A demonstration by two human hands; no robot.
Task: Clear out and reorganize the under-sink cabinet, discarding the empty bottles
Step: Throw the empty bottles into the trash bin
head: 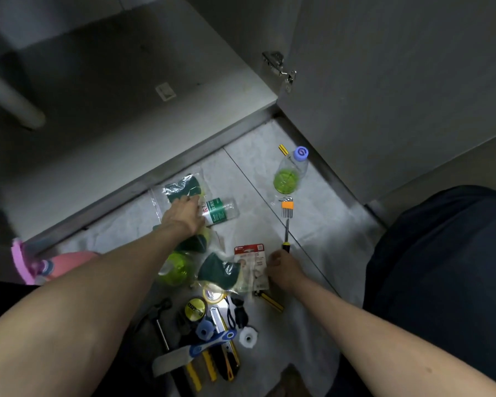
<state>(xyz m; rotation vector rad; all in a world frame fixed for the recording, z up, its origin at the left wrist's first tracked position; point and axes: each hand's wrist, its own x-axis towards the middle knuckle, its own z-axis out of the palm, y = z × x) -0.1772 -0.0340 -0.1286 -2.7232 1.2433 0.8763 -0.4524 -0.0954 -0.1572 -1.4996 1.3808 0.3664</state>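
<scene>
On the pale tiled floor (269,144) before the open cabinet, the left hand (184,214) curls round the neck end of a clear plastic bottle with a green-and-white label (220,212), lying on its side beside a clear bag of green scouring pads (181,186). Right hand (284,267) grips a black-handled screwdriver (286,233). Near the cabinet door stands a clear bottle with a blue cap (291,170), green liquid low inside.

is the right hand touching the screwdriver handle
Touching: the head view shows the right hand with fingers curled round the black handle of the screwdriver, no gap.
</scene>
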